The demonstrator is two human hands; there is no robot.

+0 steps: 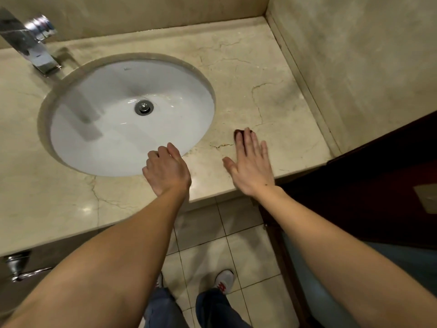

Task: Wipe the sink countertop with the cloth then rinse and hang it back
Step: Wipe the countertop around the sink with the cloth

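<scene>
The beige marble countertop (264, 74) holds a white oval sink (123, 129) with a chrome drain (143, 107). My right hand (250, 166) lies flat, fingers straight, on the counter to the right of the sink. A small dark red cloth (237, 133) peeks out from under its fingertips; most of it is hidden. My left hand (166, 170) rests at the sink's front right rim with fingers loosely curled, holding nothing I can see.
A chrome faucet (30, 46) stands at the back left. Marble walls close the back and right side (366, 67). A dark wooden door or panel (378, 185) stands at the right. A chrome towel bar (21, 268) is mounted below the counter at left. Tiled floor (208, 237) lies below.
</scene>
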